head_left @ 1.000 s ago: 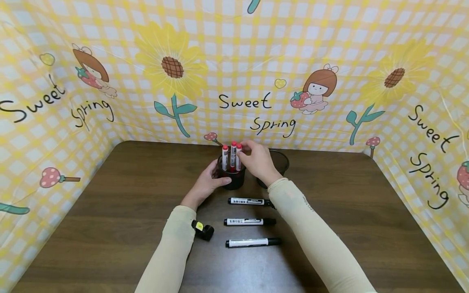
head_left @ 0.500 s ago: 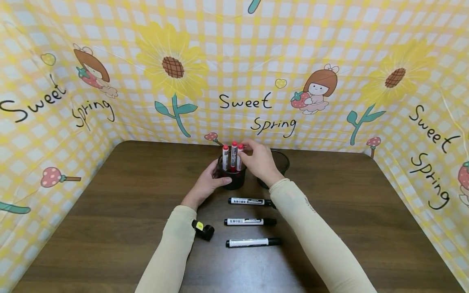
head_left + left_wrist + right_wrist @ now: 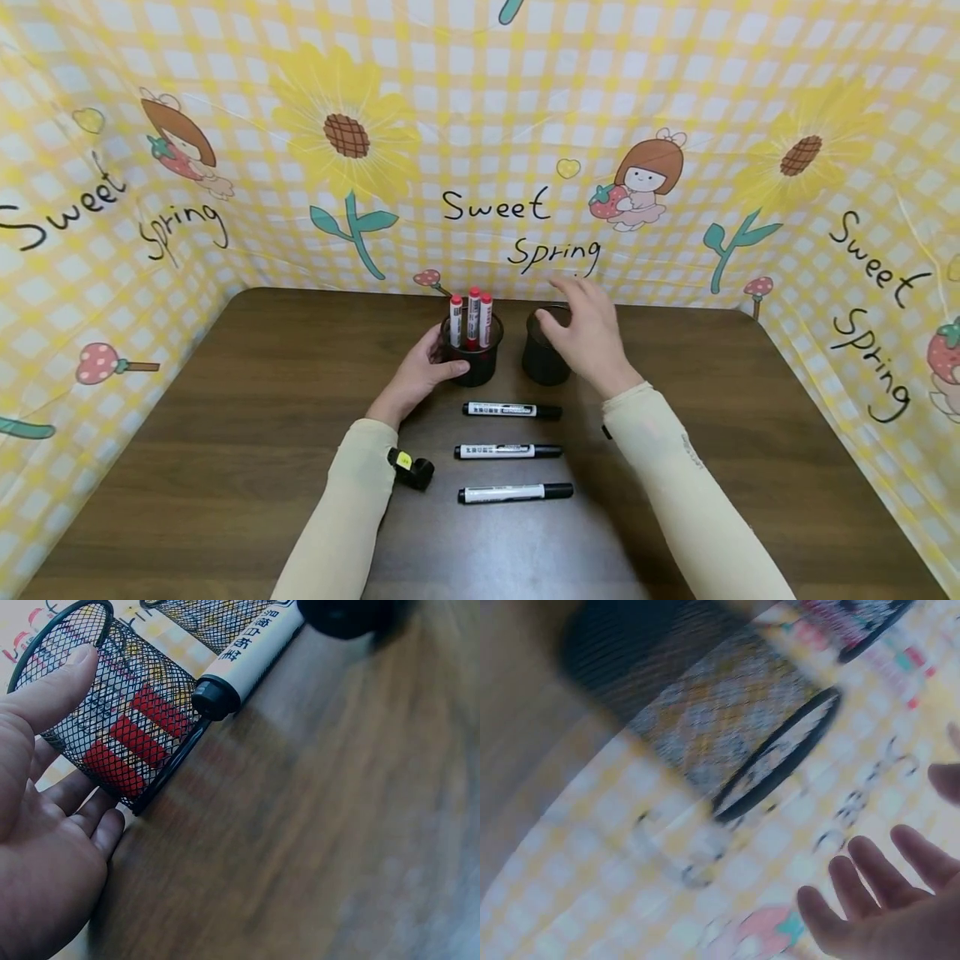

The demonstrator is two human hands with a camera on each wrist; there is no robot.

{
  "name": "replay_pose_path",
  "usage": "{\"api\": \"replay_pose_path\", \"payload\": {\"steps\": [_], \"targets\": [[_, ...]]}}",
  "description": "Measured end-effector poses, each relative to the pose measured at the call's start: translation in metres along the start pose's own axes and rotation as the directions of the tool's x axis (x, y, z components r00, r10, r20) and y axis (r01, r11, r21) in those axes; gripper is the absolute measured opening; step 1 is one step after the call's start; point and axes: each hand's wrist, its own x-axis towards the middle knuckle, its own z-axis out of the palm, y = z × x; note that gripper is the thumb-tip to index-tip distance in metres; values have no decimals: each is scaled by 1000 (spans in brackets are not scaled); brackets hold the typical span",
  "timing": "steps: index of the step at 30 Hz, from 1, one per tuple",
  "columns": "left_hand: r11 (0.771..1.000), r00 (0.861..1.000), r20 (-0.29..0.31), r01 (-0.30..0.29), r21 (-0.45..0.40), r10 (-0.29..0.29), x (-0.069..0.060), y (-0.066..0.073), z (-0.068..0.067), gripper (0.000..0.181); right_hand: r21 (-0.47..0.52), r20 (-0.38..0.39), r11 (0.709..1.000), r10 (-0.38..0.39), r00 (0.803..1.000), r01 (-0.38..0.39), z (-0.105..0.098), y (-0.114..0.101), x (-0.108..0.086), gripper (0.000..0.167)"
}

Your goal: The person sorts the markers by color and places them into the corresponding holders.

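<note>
Head view: your left hand [image 3: 411,379] clamps the cup [image 3: 482,367] of red markers [image 3: 473,319], your right hand [image 3: 590,335], fingers apart, beside the second cup [image 3: 545,363] at the first's three o'clock.

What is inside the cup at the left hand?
Three red-capped markers stand in the cup; their lower ends show through the mesh. The left hand hides part of it.

On the table [image 3: 225,433], the filled cup [image 3: 480,367] has three markers [image 3: 472,319] in it, the second cup [image 3: 545,358] to its right, three loose markers [image 3: 497,452] before it (one behind another) and the cloth [image 3: 450,125] behind it
</note>
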Motion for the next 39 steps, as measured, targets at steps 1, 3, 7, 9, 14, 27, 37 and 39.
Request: {"api": "replay_pose_path", "payload": {"steps": [1, 3, 7, 9, 14, 27, 37, 39], "targets": [[1000, 1000, 2, -4, 2, 4, 1, -1, 0, 74, 11, 24, 1000, 19, 1000, -20, -3, 8, -3, 62], [1000, 1000, 4, -8, 6, 8, 2, -1, 0, 74, 42, 102, 996, 79, 992, -84, -6, 24, -9, 77], [1000, 1000, 11, -5, 7, 5, 1, -1, 0, 74, 108, 276, 971, 176, 945, -212, -3, 51, -20, 105], [1000, 1000, 15, -7, 4, 7, 0, 1, 1, 75, 131, 324, 958, 204, 924, -257, 0, 61, -24, 112], [1000, 1000, 25, -7, -1, 7, -1, 0, 0, 77, 185, 358, 922, 258, 897, -339, 13, 76, -25, 113], [1000, 1000, 15, -9, 0, 9, 2, 3, 2, 75, 340, 346, 871, 235, 908, -355, 27, 83, -13, 94], [1000, 1000, 20, 2, -10, -2, 2, 3, 1, 77, 433, 416, 829, 164, 894, -354, 31, 85, -9, 83], [1000, 1000, 21, 6, -5, -6, 1, 3, 1, 77, 464, 429, 819, 126, 895, -338, 34, 88, -8, 81]]}}
